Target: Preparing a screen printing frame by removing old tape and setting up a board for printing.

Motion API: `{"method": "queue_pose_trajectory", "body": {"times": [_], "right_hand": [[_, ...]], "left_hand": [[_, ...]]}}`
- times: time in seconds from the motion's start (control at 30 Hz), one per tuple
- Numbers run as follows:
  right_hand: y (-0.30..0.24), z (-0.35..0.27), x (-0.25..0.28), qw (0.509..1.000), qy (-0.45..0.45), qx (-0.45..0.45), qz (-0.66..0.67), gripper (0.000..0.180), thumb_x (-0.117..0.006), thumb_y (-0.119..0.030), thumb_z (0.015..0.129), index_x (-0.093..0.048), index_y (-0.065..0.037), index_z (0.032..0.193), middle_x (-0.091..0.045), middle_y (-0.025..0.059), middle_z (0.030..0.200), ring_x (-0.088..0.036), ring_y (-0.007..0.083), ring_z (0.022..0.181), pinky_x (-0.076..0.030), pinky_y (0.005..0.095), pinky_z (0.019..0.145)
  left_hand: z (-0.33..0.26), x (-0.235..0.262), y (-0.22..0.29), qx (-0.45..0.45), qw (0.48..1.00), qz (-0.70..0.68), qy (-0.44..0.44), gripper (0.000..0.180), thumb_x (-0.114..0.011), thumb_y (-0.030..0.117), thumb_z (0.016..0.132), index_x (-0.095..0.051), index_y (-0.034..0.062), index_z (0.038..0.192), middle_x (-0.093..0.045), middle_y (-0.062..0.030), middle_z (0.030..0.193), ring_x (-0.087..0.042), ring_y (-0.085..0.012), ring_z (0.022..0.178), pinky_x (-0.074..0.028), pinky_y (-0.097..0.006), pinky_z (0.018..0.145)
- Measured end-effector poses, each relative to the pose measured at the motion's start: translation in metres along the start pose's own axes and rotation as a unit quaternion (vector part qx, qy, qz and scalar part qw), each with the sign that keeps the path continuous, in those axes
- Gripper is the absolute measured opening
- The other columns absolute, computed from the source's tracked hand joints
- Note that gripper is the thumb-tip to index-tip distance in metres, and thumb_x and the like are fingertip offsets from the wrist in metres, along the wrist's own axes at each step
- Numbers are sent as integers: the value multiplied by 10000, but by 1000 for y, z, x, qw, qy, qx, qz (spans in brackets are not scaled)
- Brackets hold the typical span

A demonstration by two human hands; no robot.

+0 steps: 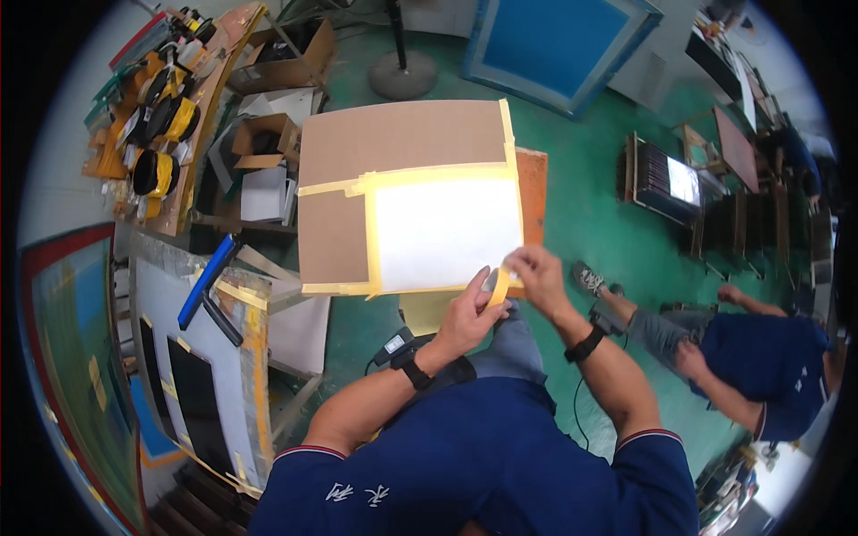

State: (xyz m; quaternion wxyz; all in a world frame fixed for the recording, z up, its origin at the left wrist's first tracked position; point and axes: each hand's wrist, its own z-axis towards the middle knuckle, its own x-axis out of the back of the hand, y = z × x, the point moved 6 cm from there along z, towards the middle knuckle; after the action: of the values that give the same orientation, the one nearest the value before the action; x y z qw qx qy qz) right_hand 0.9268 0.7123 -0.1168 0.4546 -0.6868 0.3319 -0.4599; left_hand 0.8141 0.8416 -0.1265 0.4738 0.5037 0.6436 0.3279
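Note:
A roll of yellow masking tape (500,287) is gripped in my left hand (471,314), at the near edge of the board. Just right of it, my right hand (536,275) is closed with its fingertips pinched by the roll; it seems to have the tape's free end, though that end is hard to make out. Before me lies a brown cardboard sheet (402,134). A bright white panel (447,232) takes up its near right part, bordered by strips of yellow tape (370,237). More tape runs along the sheet's right and near edges.
An orange board (534,192) shows under the sheet's right side. At left, a blue-handled squeegee (207,281) rests on a tilted grey frame (192,304). Tape rolls crowd a shelf (210,107). A seated co-worker (751,357) is at right. A blue screen frame (554,45) stands behind.

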Motion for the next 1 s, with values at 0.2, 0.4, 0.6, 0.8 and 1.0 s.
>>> {"method": "queue_pose_trajectory", "body": {"times": [0.2,0.4,0.6,0.8,1.0], "right_hand": [[29,186,58,992,-6,50,-116,167,-680,-141,880,-704,23,900,-700,148,823,-650,202,723,-501,341,678],[61,235,28,975,-76,151,-145,146,-701,-136,850,-711,3,894,-668,159,884,-633,298,766,-502,386,717],[86,240,31,985,-58,155,-48,112,-723,-96,840,-720,-2,901,-614,111,966,-627,238,807,-509,338,699],[84,239,28,983,-60,158,-67,112,-740,-98,830,-729,-10,898,-607,105,955,-623,206,801,-518,321,713],[63,224,28,992,54,104,-56,251,-758,-151,829,-690,27,993,-603,102,952,-606,153,806,-505,315,685]], "left_hand": [[6,-51,-60,122,989,-55,57,600,-551,157,1013,-256,-20,1504,-697,-145,873,-684,-171,739,-553,-285,664],[24,-92,-91,253,938,-170,162,332,-496,281,1045,-482,14,1240,-663,-141,797,-642,-146,607,-515,-258,521],[34,-97,-112,270,923,-133,239,294,-512,288,1032,-531,3,1102,-666,-124,774,-622,-138,557,-492,-251,470],[39,-96,-126,270,918,-132,259,306,-518,298,1028,-539,-3,1081,-667,-123,764,-603,-135,526,-480,-251,448],[41,-89,-140,289,911,-122,268,318,-531,313,1025,-545,0,1081,-671,-121,773,-599,-133,527,-479,-251,451]]}}
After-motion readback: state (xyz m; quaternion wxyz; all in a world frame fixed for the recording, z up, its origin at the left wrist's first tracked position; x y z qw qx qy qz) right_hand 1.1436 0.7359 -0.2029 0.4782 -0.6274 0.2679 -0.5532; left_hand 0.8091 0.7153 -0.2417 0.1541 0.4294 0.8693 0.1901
